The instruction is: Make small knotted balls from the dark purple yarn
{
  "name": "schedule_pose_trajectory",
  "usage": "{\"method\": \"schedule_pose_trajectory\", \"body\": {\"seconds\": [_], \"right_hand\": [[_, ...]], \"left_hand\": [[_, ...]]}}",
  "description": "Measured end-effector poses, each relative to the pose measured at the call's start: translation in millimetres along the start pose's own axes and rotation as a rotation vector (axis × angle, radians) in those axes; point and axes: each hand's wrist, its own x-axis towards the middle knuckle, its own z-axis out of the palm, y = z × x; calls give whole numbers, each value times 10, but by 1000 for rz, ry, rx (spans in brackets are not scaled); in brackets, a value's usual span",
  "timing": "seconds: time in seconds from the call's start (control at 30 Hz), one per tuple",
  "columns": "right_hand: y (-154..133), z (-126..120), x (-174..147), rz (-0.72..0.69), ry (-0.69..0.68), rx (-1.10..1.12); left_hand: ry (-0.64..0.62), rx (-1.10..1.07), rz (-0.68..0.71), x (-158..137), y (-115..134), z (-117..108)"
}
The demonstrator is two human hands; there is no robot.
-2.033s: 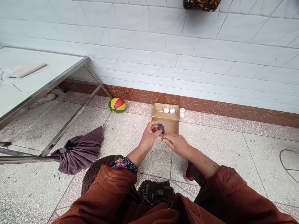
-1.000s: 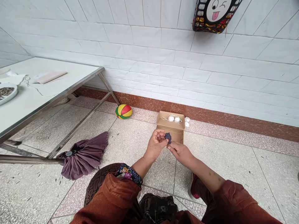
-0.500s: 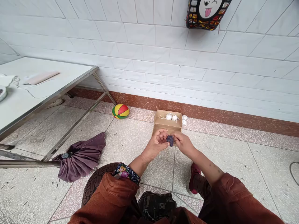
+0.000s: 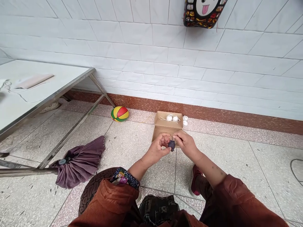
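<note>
My left hand (image 4: 159,146) holds a small dark purple-grey ball of yarn (image 4: 171,145) between thumb and fingers. Just above and to the right, my right hand (image 4: 186,143) is closed in a pinch, with what looks like a thin dark strand running from its fingertips down to the ball. Beyond both hands, an opened brown cardboard box (image 4: 157,119) lies on the floor by the wall. In its far half are two white balls (image 4: 172,118) with loose white string. More white balls (image 4: 185,120) lie against the box's right side.
At left stands a metal-framed table (image 4: 71,74) with a pinkish folded item (image 4: 35,81) on it. A striped ball (image 4: 120,113) rests by its leg. A purple folded umbrella (image 4: 80,160) lies on the floor. A black basket (image 4: 201,20) hangs on the tiled wall.
My right fingers have moved up off the dark ball and pinch just above it. The ball sits slightly lower in my left hand. The camera view has shifted slightly.
</note>
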Motion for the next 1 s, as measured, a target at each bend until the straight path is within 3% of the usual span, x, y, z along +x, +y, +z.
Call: {"method": "schedule_pose_trajectory", "body": {"seconds": [0.07,0.17,0.43,0.5,0.6,0.7,0.77,0.87,1.0], "right_hand": [[53,83,-15,40,-49,30],[49,192,-112,26,-155,23],[-156,16,-186,-239,-277,-45],[-150,-28,-139,-262,-243,-48],[-73,-47,-65,-192,-119,-70],[15,-12,-31,-70,-22,-46],[48,42,-46,-24,-35,-1],[66,143,-113,-17,-91,16],[44,220,-220,-79,-180,-122]], "left_hand": [[-9,-121,-19,-6,35,-2],[97,-209,-13,15,56,-22],[303,101,-1,74,-61,-63],[287,143,-6,66,-86,-49],[173,130,-15,38,-76,-14],[12,-63,-49,4,-19,6],[-27,-232,-73,-11,23,3],[23,-381,-88,-10,55,-12],[163,-385,-71,33,34,-27]]}}
